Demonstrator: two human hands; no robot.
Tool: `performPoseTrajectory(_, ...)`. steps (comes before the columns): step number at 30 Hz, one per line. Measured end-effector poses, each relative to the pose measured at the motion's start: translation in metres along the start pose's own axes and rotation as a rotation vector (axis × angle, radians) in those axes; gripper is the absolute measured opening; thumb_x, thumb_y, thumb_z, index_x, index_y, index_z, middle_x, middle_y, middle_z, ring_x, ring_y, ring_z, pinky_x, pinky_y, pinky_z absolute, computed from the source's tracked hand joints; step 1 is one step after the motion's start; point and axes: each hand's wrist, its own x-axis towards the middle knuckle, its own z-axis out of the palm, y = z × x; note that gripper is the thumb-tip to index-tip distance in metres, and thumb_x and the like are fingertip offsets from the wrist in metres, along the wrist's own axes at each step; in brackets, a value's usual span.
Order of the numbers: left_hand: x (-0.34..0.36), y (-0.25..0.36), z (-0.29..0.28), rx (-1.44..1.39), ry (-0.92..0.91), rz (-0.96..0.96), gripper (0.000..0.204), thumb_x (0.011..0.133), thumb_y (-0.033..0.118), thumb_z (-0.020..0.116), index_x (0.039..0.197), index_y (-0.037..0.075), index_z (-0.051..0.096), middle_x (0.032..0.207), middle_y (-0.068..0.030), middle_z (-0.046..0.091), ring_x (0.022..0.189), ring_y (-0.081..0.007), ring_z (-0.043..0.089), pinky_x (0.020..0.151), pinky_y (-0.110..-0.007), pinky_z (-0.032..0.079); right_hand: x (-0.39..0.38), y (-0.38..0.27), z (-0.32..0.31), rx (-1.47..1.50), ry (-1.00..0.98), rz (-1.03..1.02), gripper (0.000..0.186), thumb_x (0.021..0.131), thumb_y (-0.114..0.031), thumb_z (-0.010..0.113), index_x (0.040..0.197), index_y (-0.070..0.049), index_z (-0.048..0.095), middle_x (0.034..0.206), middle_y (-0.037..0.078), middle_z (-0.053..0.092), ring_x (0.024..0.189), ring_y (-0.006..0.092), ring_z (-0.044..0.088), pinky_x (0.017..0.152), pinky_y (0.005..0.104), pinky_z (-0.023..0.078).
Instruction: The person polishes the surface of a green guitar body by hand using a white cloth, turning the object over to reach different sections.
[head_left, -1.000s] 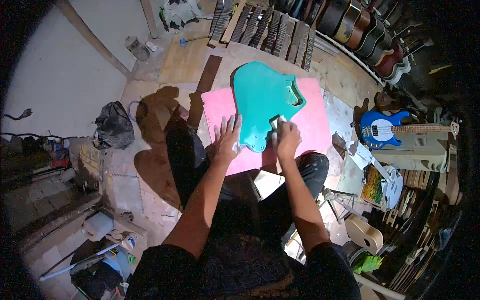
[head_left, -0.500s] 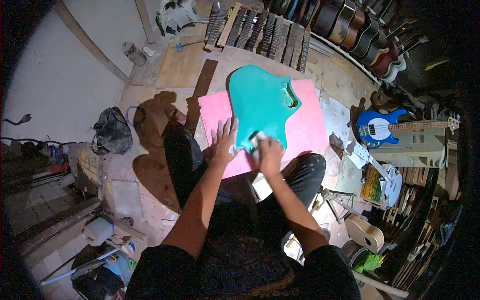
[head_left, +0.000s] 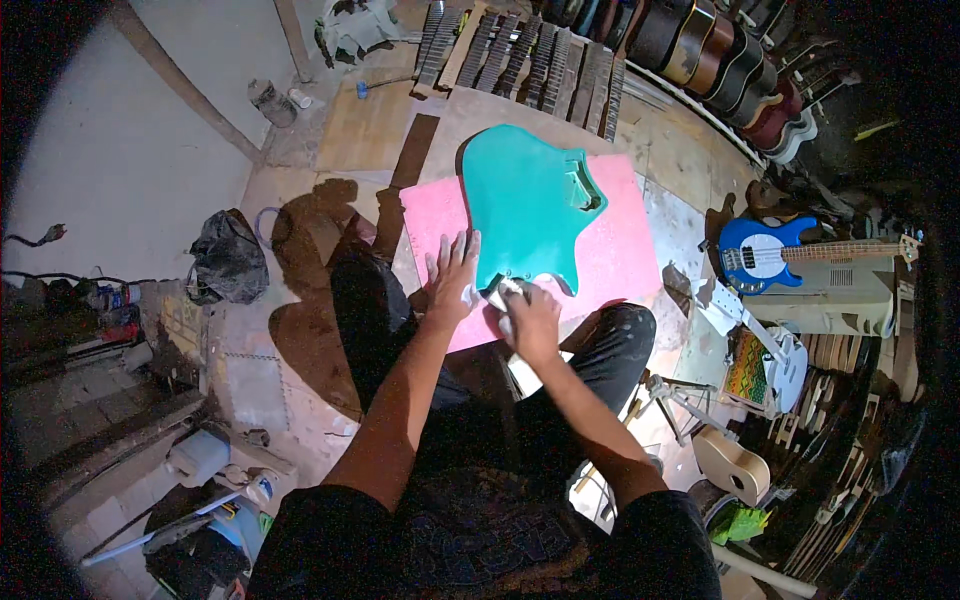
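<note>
A teal guitar body [head_left: 520,205] lies flat on a pink foam sheet [head_left: 625,230] between my legs. Its neck pocket side points to the far right. My left hand [head_left: 455,275] rests with fingers spread at the body's lower left edge, partly on the pink sheet. In my right hand [head_left: 533,318] is a small pale sanding block [head_left: 505,291] with a dark face, gripped from above. It touches the guitar body's near edge. My fingers hide part of the block.
Several fretted guitar necks [head_left: 520,60] lie in a row at the far side. Finished guitars [head_left: 700,50] stand at the upper right. To the right are a blue bass guitar [head_left: 765,257] and an unfinished wooden guitar body [head_left: 730,465]. A black plastic bag [head_left: 228,258] sits on the left.
My right hand has moved slightly toward me and left with the sanding block, which now sits tilted at the body's near edge. My left hand stays at the left edge.
</note>
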Motion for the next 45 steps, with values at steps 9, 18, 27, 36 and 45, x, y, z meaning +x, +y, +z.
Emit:
performPoseTrajectory(9,0.001,0.005,-0.001,-0.135,0.000,0.010,0.114,0.073,0.025,0.085,0.162,0.019,0.013,0.165,-0.0154,0.020,0.152,-0.0440,0.015,0.116,-0.069,0.016,0.012,0.028,-0.001,-0.085,0.034,0.199,0.050,0.078,-0.015,0.070,0.128,-0.011,0.061,0.120,0.021,0.056,0.107,0.0421,0.054,0.088,0.0540,0.041)
performPoseTrajectory(18,-0.001,0.004,0.001,-0.132,0.012,0.005,0.114,0.074,0.025,0.085,0.162,0.019,0.013,0.165,-0.0152,0.021,0.152,-0.0436,0.016,0.117,-0.068,0.015,0.041,0.034,-0.030,-0.039,0.043,0.347,0.049,0.079,-0.015,0.068,0.127,-0.011,0.060,0.118,0.019,0.058,0.105,0.0420,0.054,0.088,0.0543,0.042)
performPoseTrajectory(27,-0.002,0.002,0.001,-0.137,0.054,0.032,0.114,0.073,0.024,0.085,0.162,0.019,0.014,0.164,-0.0161,0.022,0.151,-0.0446,0.017,0.116,-0.069,0.016,0.019,0.028,-0.016,-0.085,-0.050,0.136,0.049,0.078,-0.015,0.071,0.126,-0.012,0.062,0.125,0.019,0.056,0.110,0.0406,0.053,0.090,0.0540,0.042)
performPoseTrajectory(36,0.001,0.001,0.002,-0.053,0.041,0.044,0.114,0.073,0.025,0.085,0.162,0.017,0.014,0.164,-0.0180,0.022,0.151,-0.0459,0.016,0.115,-0.070,0.016,-0.017,0.008,0.002,-0.011,-0.034,0.075,0.045,0.078,-0.014,0.071,0.123,-0.013,0.065,0.123,0.021,0.057,0.112,0.0411,0.054,0.092,0.0530,0.041)
performPoseTrajectory(45,-0.001,0.005,-0.001,-0.129,0.027,0.038,0.114,0.073,0.024,0.085,0.162,0.018,0.013,0.165,-0.0163,0.021,0.152,-0.0446,0.015,0.116,-0.068,0.016,0.022,0.038,-0.002,0.027,0.078,0.303,0.052,0.076,-0.011,0.072,0.127,-0.014,0.062,0.123,0.022,0.057,0.108,0.0427,0.054,0.091,0.0557,0.041)
